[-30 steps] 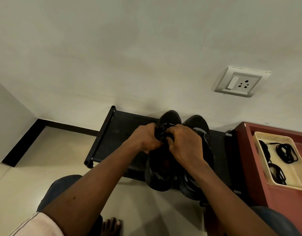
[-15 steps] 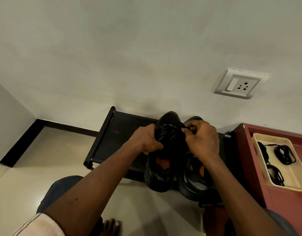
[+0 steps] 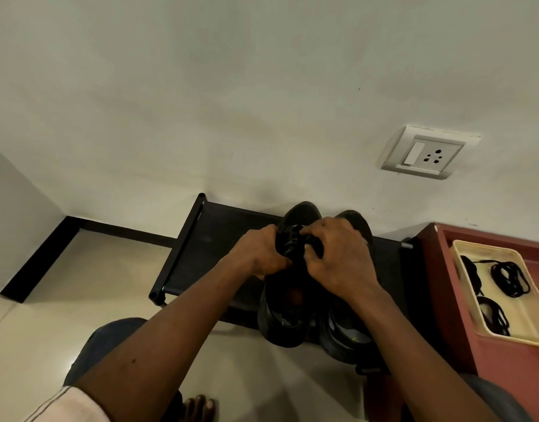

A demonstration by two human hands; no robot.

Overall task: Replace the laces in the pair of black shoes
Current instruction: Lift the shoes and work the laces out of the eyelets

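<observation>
Both hands meet over the left shoe point(image 3: 280, 324). The left hand point(image 3: 259, 254) grips its upper, and the right hand point(image 3: 338, 257), drawn out to the right half a second ago, is back pinching the lace point(image 3: 294, 243). Both shoes stand at the rack's point(image 3: 207, 239) right end. This looks like old lace coming out eyelet by eyelet. The spare laces point(image 3: 510, 278) lie in the tray point(image 3: 487, 246).

Both your forearms reach forward and converge. Your left hand point(image 3: 257, 252) grips the side of the shoe point(image 3: 280, 325), fingers curled around it. Your right hand point(image 3: 338, 257) sits knuckles-up just beside it, fingertips curled onto the same shoe's top.
</observation>
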